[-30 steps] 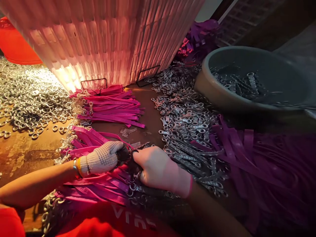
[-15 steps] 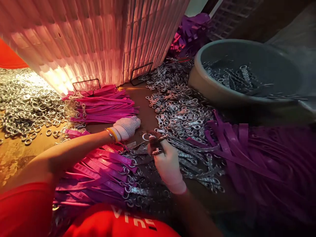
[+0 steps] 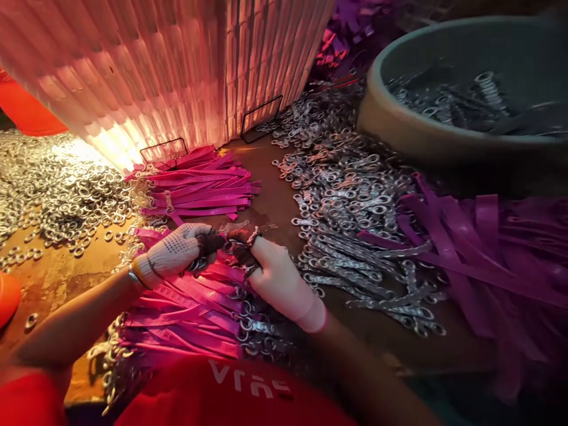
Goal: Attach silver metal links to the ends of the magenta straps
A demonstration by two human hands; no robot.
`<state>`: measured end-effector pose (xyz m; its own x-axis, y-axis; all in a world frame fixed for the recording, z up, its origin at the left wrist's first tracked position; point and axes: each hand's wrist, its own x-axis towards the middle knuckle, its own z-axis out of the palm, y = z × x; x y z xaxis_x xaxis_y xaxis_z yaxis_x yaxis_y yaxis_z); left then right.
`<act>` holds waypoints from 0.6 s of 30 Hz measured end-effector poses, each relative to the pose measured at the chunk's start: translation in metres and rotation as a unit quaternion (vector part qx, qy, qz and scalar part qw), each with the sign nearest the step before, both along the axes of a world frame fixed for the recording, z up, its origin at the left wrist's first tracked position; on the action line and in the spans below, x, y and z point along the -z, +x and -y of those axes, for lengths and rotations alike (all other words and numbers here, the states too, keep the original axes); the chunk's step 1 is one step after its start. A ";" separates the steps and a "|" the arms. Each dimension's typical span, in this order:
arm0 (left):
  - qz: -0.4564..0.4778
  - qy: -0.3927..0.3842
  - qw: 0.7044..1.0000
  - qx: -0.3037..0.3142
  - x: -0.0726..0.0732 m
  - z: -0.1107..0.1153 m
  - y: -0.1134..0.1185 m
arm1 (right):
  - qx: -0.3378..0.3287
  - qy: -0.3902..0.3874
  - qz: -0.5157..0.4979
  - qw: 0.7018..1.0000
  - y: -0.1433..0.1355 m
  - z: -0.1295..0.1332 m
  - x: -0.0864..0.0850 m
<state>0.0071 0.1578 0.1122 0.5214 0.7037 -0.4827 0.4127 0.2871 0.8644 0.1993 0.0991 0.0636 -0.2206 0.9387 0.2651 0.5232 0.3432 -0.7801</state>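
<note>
My left hand [image 3: 180, 251], in a dotted white glove with dark fingertips, is closed beside my right hand. My right hand [image 3: 270, 272], in a pale glove with dark wrapped fingers, is closed too, and the fingertips of both nearly meet. Small metal pieces show around the fingers; exactly what each hand grips is too small to make out. Beneath them lies a pile of pink straps [image 3: 190, 307] with metal rings at the right ends. Another bundle of pink straps [image 3: 199, 189] sits just beyond my hands.
Loose metal rings [image 3: 80, 195] cover the left. Braided metal pieces [image 3: 355, 201] are heaped on the right, beside purple straps [image 3: 479, 254]. A large grey tub [image 3: 377, 112] holds more metal pieces. A corrugated translucent panel [image 3: 177, 71] stands at the back.
My left hand has come back from the far pink bundle toward me. My right hand has moved slightly left to meet it. The view has shifted, bringing the tub nearer.
</note>
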 end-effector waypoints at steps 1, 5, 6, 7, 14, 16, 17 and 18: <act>0.006 -0.018 1.000 -0.015 -0.001 0.008 -0.003 | -0.003 0.000 0.036 0.999 -0.005 0.000 -0.001; 0.035 -0.071 0.996 -0.029 0.001 0.022 -0.009 | 0.002 -0.021 0.203 0.979 -0.016 0.006 -0.011; 0.038 -0.074 0.996 -0.027 0.002 0.022 -0.010 | 0.003 -0.021 0.233 0.972 -0.018 0.008 -0.015; 0.041 -0.070 0.996 -0.024 0.003 0.022 -0.011 | 0.004 -0.019 0.259 0.966 -0.019 0.009 -0.018; -0.046 0.191 0.977 0.080 0.019 0.022 -0.012 | 0.022 -0.020 0.358 0.933 -0.029 0.007 -0.020; -0.047 0.198 0.975 0.085 0.025 0.023 -0.012 | 0.035 -0.032 0.369 0.928 -0.029 0.006 -0.020; -0.036 0.173 0.982 0.071 0.027 0.023 -0.012 | 0.036 -0.041 0.372 0.927 -0.028 0.006 -0.022; -0.021 0.137 0.989 0.054 0.029 0.024 -0.012 | 0.031 -0.052 0.375 0.925 -0.027 0.005 -0.024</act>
